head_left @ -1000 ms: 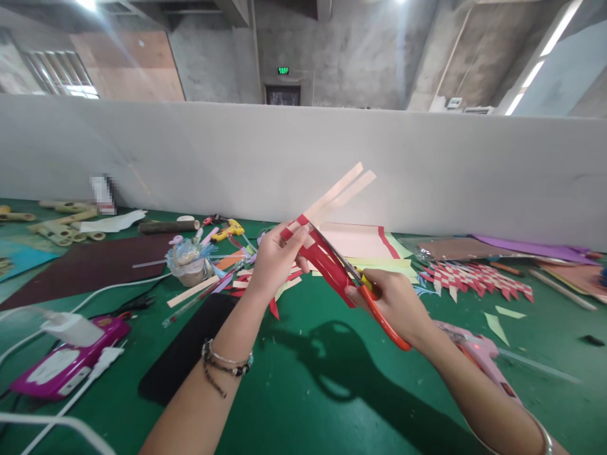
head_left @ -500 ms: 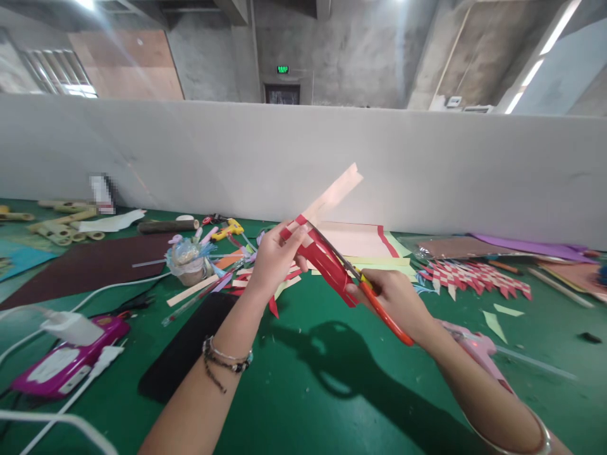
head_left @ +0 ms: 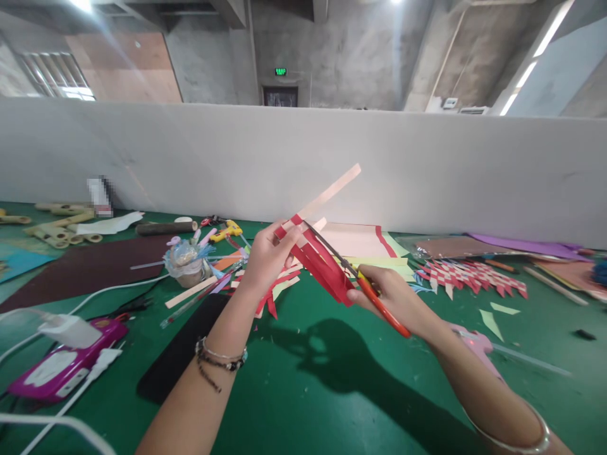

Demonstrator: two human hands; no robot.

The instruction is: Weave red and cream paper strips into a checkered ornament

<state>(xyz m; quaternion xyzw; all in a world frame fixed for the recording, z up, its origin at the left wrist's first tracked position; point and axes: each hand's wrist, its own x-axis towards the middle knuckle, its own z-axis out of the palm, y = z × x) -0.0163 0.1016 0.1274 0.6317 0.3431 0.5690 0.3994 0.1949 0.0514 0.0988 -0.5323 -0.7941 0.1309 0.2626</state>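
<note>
My left hand [head_left: 268, 256] pinches the upper corner of a woven piece of red and cream paper strips [head_left: 322, 262], held in the air above the green table [head_left: 303, 379]. One long cream strip [head_left: 332, 191] sticks up and to the right from the piece. My right hand [head_left: 396, 297] grips orange-handled scissors [head_left: 374, 297]. Their blades lie along the top edge of the woven piece, pointing toward my left hand.
A finished red-and-white woven mat [head_left: 474, 277] lies at the right, with a pink glue gun [head_left: 477, 344] under my right forearm. At the left are a magenta device [head_left: 61, 363] with white cables, a black sheet [head_left: 183, 347], a tape-filled cup [head_left: 184, 262] and scattered strips. A white partition [head_left: 142, 158] bounds the table.
Two long cream strips stuck up a second ago; now only one long strip remains and a short stub shows beside it. Both hands have stayed almost in place.
</note>
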